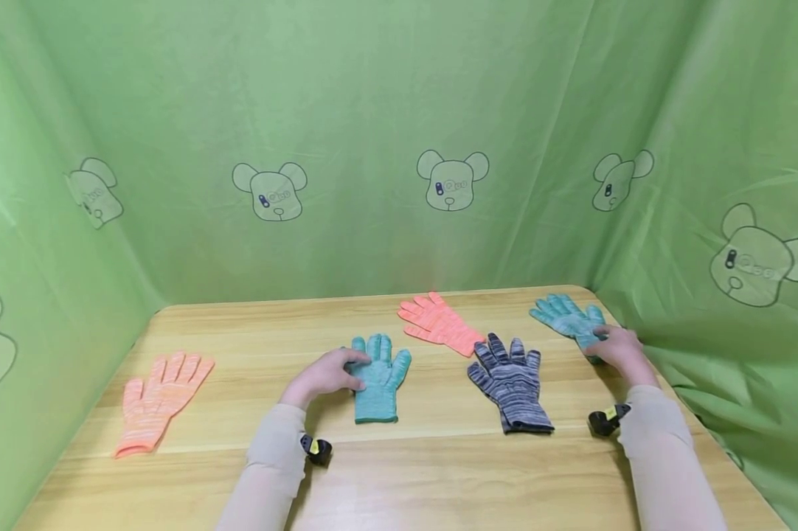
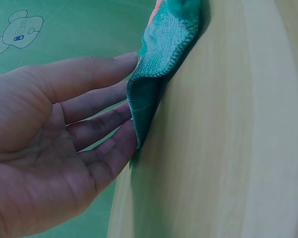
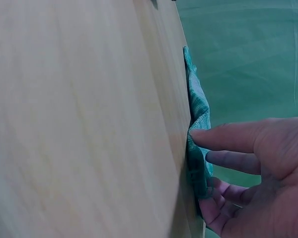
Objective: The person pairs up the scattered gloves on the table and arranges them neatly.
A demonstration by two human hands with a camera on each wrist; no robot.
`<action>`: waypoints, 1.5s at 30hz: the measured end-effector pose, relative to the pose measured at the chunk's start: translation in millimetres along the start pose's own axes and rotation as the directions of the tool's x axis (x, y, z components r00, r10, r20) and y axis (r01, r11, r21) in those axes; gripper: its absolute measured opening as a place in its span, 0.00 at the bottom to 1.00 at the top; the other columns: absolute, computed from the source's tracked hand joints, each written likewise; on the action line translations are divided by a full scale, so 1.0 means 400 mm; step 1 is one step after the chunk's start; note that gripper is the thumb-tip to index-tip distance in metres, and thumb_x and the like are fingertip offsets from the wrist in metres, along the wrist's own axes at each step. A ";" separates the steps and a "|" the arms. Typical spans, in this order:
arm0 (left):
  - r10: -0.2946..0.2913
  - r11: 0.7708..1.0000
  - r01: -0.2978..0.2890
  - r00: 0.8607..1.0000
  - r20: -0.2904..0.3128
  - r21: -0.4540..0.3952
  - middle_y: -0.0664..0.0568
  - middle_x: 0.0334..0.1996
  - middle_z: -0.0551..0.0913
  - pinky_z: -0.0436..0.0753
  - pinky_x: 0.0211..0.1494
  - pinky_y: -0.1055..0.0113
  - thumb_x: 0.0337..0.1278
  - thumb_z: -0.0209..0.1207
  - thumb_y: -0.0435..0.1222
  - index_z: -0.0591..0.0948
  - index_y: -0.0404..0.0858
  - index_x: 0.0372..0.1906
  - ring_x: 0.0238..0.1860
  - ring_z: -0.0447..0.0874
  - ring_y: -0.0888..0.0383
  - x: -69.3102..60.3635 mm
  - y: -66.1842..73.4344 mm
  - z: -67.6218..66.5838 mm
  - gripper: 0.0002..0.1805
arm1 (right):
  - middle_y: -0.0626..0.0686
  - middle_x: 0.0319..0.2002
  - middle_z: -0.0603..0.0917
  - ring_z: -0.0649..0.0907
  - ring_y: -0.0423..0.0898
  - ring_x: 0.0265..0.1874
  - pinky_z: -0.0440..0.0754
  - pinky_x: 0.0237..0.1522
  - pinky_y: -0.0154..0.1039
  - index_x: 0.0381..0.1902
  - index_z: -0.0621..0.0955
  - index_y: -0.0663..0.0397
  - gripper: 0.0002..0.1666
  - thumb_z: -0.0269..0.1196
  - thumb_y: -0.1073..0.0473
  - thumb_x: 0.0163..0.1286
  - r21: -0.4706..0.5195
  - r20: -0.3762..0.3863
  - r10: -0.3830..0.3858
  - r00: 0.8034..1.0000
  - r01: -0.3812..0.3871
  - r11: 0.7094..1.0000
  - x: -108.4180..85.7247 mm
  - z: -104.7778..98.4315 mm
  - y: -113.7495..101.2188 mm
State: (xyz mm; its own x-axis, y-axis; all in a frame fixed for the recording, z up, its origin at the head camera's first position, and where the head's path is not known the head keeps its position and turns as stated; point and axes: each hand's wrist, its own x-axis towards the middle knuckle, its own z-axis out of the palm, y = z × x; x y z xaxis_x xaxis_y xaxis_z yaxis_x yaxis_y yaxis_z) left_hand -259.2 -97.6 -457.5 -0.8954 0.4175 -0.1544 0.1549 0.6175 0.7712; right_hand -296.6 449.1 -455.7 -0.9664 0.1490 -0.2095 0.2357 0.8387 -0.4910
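Observation:
A teal knit glove (image 1: 379, 387) lies flat near the middle of the table, fingers pointing away. My left hand (image 1: 329, 371) touches its left edge, thumb and fingers spread apart. In the left wrist view the thumb tip meets the edge of the teal fabric (image 2: 161, 49), with the other fingertips partly hidden behind it. At the far right lies another teal glove (image 1: 571, 323), tilted to the left. My right hand (image 1: 621, 350) is at its cuff end. Seen from the right wrist, the thumb touches that glove (image 3: 201, 111) and the loosely bent fingers reach its edge.
A grey-and-black striped glove (image 1: 513, 387) lies between my hands, its fingertips close to the cuff of a pink glove (image 1: 442, 323) behind it. An orange glove (image 1: 160, 402) lies at the left. Green curtains (image 1: 386, 243) surround the wooden table (image 1: 253, 324).

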 end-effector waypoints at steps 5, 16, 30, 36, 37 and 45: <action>-0.001 1.000 0.001 1.000 0.007 -0.014 0.43 0.66 0.74 0.63 0.74 0.46 0.52 0.67 0.30 0.78 0.36 0.61 0.71 0.64 0.41 -0.001 0.001 -0.001 0.28 | 0.84 0.64 0.56 0.57 0.79 0.62 0.62 0.64 0.69 0.65 0.63 0.76 0.39 0.62 0.57 0.64 0.000 -0.017 -0.032 0.999 0.032 0.999 0.001 0.003 0.001; 0.006 1.000 -0.006 1.000 0.025 -0.021 0.42 0.66 0.74 0.66 0.73 0.47 0.50 0.68 0.29 0.78 0.37 0.61 0.70 0.66 0.42 0.003 0.002 0.004 0.29 | 0.81 0.59 0.65 0.67 0.76 0.55 0.70 0.56 0.66 0.59 0.70 0.73 0.32 0.62 0.58 0.61 -0.001 -0.051 -0.037 0.998 0.037 0.999 -0.003 0.011 -0.005; 0.053 0.996 -0.057 0.997 0.062 0.061 0.38 0.65 0.73 0.62 0.75 0.45 0.47 0.70 0.31 0.78 0.34 0.60 0.71 0.63 0.38 0.004 0.029 0.023 0.30 | 0.81 0.59 0.64 0.67 0.76 0.55 0.72 0.54 0.64 0.57 0.70 0.74 0.30 0.62 0.59 0.63 -0.008 -0.036 -0.017 0.999 0.017 1.000 -0.005 0.013 -0.013; 0.070 0.990 -0.079 0.994 0.078 0.114 0.37 0.67 0.70 0.61 0.75 0.44 0.46 0.71 0.33 0.78 0.35 0.60 0.71 0.62 0.38 0.009 0.038 0.039 0.31 | 0.80 0.57 0.67 0.70 0.71 0.50 0.75 0.47 0.58 0.55 0.70 0.74 0.29 0.62 0.58 0.62 -0.008 -0.042 -0.022 0.999 0.021 1.000 -0.004 0.016 -0.013; 0.074 0.990 -0.083 0.994 0.083 0.118 0.37 0.67 0.69 0.61 0.75 0.43 0.46 0.71 0.33 0.78 0.35 0.60 0.71 0.62 0.38 0.009 0.040 0.042 0.31 | 0.79 0.56 0.67 0.70 0.71 0.50 0.75 0.47 0.58 0.55 0.71 0.74 0.29 0.62 0.58 0.62 -0.010 -0.044 -0.023 0.999 0.022 1.000 -0.003 0.016 -0.013; 0.093 0.987 -0.106 0.990 0.106 0.124 0.37 0.66 0.69 0.62 0.74 0.44 0.45 0.71 0.32 0.78 0.33 0.59 0.70 0.63 0.38 0.010 0.058 0.060 0.30 | 0.79 0.58 0.67 0.68 0.76 0.54 0.73 0.53 0.64 0.55 0.71 0.76 0.29 0.60 0.57 0.63 -0.018 -0.062 -0.039 0.997 0.038 0.999 -0.009 0.020 -0.011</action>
State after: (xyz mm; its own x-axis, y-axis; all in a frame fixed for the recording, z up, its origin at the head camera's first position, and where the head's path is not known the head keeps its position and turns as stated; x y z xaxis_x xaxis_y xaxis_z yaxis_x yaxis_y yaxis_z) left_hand -249.3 -65.8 -455.1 -0.8275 0.5419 -0.1467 0.2997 0.6473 0.7008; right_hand -293.5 440.6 -459.7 -0.9794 0.1482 -0.1370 0.1967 0.8530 -0.4834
